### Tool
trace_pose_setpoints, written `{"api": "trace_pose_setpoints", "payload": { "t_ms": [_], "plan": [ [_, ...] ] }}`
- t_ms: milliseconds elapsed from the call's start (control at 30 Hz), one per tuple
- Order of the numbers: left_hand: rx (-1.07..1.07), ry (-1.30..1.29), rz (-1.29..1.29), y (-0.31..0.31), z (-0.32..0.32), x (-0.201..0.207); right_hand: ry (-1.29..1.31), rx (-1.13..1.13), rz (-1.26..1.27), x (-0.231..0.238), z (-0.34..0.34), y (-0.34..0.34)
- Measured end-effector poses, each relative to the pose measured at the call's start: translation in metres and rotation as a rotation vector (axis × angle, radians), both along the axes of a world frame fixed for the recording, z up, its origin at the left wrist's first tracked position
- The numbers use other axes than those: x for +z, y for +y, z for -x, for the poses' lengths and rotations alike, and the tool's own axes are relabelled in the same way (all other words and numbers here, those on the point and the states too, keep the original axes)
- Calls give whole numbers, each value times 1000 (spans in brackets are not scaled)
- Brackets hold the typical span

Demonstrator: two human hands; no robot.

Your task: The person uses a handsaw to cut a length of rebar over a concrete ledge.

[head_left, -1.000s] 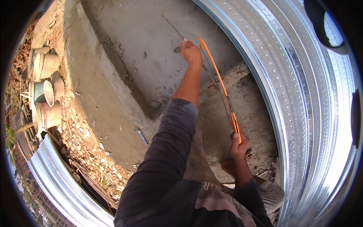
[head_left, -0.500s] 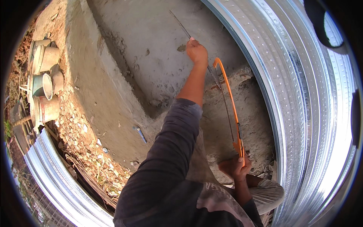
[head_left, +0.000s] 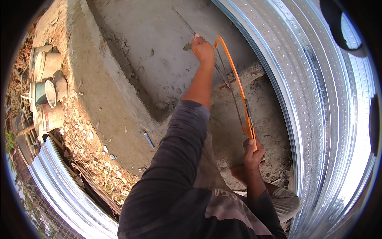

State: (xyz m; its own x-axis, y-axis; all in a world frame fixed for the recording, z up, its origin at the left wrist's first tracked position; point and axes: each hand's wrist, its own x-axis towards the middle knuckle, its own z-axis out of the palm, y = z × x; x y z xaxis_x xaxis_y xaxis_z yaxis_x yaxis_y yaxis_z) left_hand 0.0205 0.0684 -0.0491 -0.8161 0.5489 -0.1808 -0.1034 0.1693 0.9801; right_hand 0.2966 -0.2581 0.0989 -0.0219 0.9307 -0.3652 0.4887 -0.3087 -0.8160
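My left hand (head_left: 203, 49) is closed around a thin grey metal rod (head_left: 183, 20), which slants from the upper middle down toward the right. In my right hand (head_left: 253, 153) is the handle of an orange hacksaw (head_left: 238, 81), its frame pointing away from me. The saw's thin blade lies across the rod's lower part, just below my left hand; whether the teeth bite into it cannot be made out. Beneath that crossing is a rough concrete ledge (head_left: 242, 81).
Ribbed shiny metal sheets (head_left: 318, 99) curve along the right side, and more metal sheeting (head_left: 67, 187) lies at lower left. Several stained buckets (head_left: 51, 65) stand at far left beside rubble. A small blue-handled tool (head_left: 147, 139) rests on the concrete left of my arm.
My right hand has pushed the hacksaw forward, away from my body, and its blade has slid along with it. My left hand keeps hold of the rod, shifted slightly left and up.
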Motion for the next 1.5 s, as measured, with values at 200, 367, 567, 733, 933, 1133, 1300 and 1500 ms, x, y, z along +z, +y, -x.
{"api": "trace_pose_setpoints", "payload": {
  "t_ms": [200,367,567,733,933,1133,1300,1500],
  "plan": [
    [37,-77,65,-7,0,-7,7,68,-150,10,4,-13],
    [25,-30,51,1,1,-7,96,39,-157,29,-4,-17],
    [18,-88,47,1,7,-13,-22,35,-46,-7,9,5],
    [25,-109,108,-3,3,-8,-33,22,-301,31,-10,-28],
    [-10,-80,-2,12,5,6,9,57,79,-15,-10,21],
    [41,-35,30,5,14,-11,22,48,-271,37,-20,-31],
    [12,-112,12,7,7,-7,-75,84,82,-9,4,38],
    [33,-73,102,2,10,8,6,98,-254,34,-39,-49]
  ]
}}
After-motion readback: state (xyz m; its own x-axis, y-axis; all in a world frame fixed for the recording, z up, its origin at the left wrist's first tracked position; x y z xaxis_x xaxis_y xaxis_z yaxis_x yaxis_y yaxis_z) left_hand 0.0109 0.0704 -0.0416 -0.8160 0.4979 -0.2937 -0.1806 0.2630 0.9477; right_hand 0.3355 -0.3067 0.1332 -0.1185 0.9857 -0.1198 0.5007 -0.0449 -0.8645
